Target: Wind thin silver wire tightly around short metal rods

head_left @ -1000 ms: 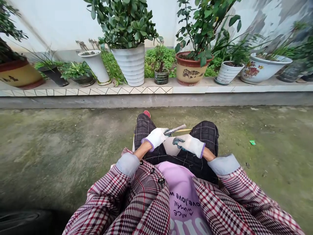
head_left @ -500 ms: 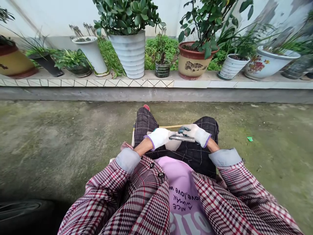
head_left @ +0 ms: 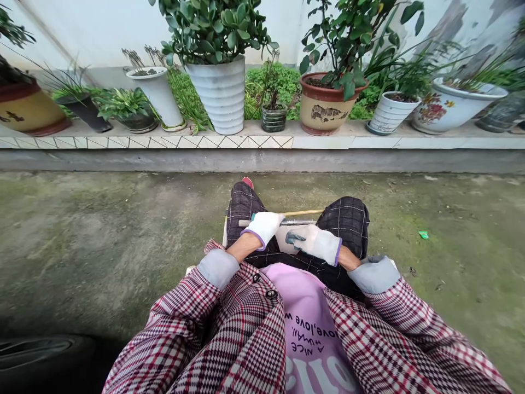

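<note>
I sit with my knees apart, both hands in white work gloves with grey palms. My left hand [head_left: 264,226] is closed around a thin grey metal rod [head_left: 297,222] that lies level across my lap, one end poking out left of the glove. My right hand [head_left: 314,242] rests just below the rod on a pale object [head_left: 284,239] between my thighs, fingers curled; what it holds, if anything, I cannot make out. A thin bamboo-coloured stick [head_left: 303,212] runs behind the rod.
A tiled ledge [head_left: 348,142] ahead carries several potted plants, among them a tall white ribbed pot [head_left: 221,96] and a brown pot [head_left: 322,109]. Mossy concrete ground [head_left: 102,230] surrounds me. A small green scrap [head_left: 423,235] lies at the right.
The rod, first tilted up to the right, then held by both hands, now lies level in my left hand alone. My right hand came off it and dropped lower.
</note>
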### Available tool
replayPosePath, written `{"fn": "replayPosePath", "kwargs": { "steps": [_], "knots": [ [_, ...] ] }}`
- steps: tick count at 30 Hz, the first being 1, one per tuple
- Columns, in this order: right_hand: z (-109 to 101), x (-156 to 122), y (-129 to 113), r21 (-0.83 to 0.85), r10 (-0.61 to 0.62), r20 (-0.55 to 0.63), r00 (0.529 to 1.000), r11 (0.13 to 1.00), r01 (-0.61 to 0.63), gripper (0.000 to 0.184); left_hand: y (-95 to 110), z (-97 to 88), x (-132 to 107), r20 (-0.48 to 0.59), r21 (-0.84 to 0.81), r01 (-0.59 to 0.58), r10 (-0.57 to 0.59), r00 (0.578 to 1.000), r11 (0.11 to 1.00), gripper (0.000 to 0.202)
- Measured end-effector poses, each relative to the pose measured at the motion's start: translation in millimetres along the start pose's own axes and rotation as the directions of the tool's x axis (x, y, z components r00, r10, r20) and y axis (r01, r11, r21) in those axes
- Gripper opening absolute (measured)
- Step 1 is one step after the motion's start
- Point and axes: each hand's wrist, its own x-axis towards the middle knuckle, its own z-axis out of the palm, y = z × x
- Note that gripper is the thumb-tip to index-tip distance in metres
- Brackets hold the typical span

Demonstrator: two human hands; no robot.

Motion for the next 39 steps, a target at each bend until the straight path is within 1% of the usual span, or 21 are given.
{"fn": "replayPosePath", "kwargs": {
  "steps": [3,5,7,10,12,15,16,17,19,21,23,26,27,28,30,33,35,37,38,39],
  "knots": [
    [-20.1,-4.6,-1.0,-0.104,0.039,-0.064,0.997,0.994,-0.045,0.024,3.2,6.6,0.9,0.006,0.08,-0.052,0.051,0.999,0.995,0.03],
    [-32.3,-6.1,4.4,-0.067,0.076,-0.123,0.989,0.994,-0.085,0.024,5.2,7.5,1.3,0.008,0.08,-0.104,0.104,0.995,0.991,0.026],
    [-39.1,-6.5,11.6,0.002,0.103,-0.148,0.984,0.995,-0.104,0.025,6.0,5.1,1.0,0.014,0.072,-0.163,0.162,0.987,0.984,0.024],
    [-38.6,-6.6,16.2,0.049,0.12,-0.132,0.984,0.992,-0.115,0.027,4.5,-2.1,-1.3,0.047,0.067,-0.204,0.201,0.978,0.977,0.024],
    [-34.1,-6.5,13.6,0.016,0.11,-0.118,0.987,0.994,-0.109,0.028,3.6,-5.3,-3.2,0.066,0.061,-0.188,0.184,0.981,0.98,0.023],
    [-29.2,-4.7,10.7,-0.067,0.059,-0.101,0.993,0.996,-0.066,0.029,5.5,-4.6,-5.0,0.092,0.054,-0.142,0.137,0.986,0.988,0.021],
    [-29.2,-3.5,12.1,-0.084,0.053,-0.102,0.993,0.995,-0.062,0.029,6.8,-3.5,-5.2,0.097,0.03,-0.129,0.126,0.987,0.991,0.019],
    [-30.1,-2.2,15.2,-0.089,0.061,-0.114,0.992,0.994,-0.071,0.028,8.2,-2.6,-5.4,0.099,-0.031,-0.117,0.12,0.988,0.993,0.017],
    [-34.0,0.7,25.2,-0.055,0.108,-0.156,0.982,0.992,-0.118,0.026,9.9,-2.8,-5.4,0.089,-0.219,-0.104,0.126,0.988,0.97,0.012],
    [-38.1,3.1,36.1,0.024,0.154,-0.192,0.969,0.988,-0.153,0.025,9.4,-6.6,-5.2,0.062,-0.378,-0.117,0.151,0.987,0.919,0.013],
    [-39.1,4.9,42.3,0.125,0.161,-0.205,0.966,0.983,-0.137,0.024,6.6,-13.2,-5.1,0.032,-0.431,-0.13,0.16,0.987,0.893,0.018],
    [-30.7,6.2,36.7,0.234,0.215,-0.221,0.951,0.959,-0.163,0.026,0.7,-23.4,-5.5,-0.023,-0.432,-0.12,0.122,0.992,0.894,0.024],
    [-25.6,6.2,31.3,0.24,0.236,-0.215,0.948,0.953,-0.183,0.026,-1.2,-25.7,-5.6,-0.04,-0.428,-0.108,0.101,0.994,0.897,0.026],
    [-20.0,5.8,25.1,0.229,0.231,-0.203,0.951,0.956,-0.184,0.028,-3.2,-27.3,-5.6,-0.056,-0.42,-0.094,0.078,0.995,0.903,0.026],
    [-9.1,3.8,11.7,0.172,0.174,-0.168,0.97,0.974,-0.145,0.031,-7.2,-28.8,-4.8,-0.078,-0.392,-0.057,0.029,0.997,0.918,0.025],
    [0.0,-2.3,-4.5,0.081,0.039,-0.133,0.99,0.996,-0.029,0.03,-14.7,-28.2,-1.4,-0.094,-0.321,0.01,-0.042,0.995,0.947,0.022],
    [-1.6,-6.7,-10.3,0.013,-0.011,-0.124,0.992,1.0,0.013,0.031,-18.9,-26.1,0.8,-0.091,-0.262,0.049,-0.075,0.993,0.964,0.021],
    [-9.0,-9.7,-10.8,-0.071,-0.013,-0.131,0.991,0.997,0.004,0.031,-18.9,-21.4,1.4,-0.077,-0.214,0.075,-0.093,0.993,0.974,0.02],
    [-14.1,-10.3,-8.8,-0.11,-0.005,-0.144,0.99,0.994,-0.011,0.03,-16.2,-18.0,0.7,-0.057,-0.17,0.058,-0.068,0.996,0.984,0.018],
    [-19.5,-10.3,-5.2,-0.139,0.003,-0.16,0.987,0.99,-0.025,0.029,-11.4,-13.9,-0.7,-0.028,-0.118,0.013,-0.016,0.999,0.993,0.017]
  ]
}}
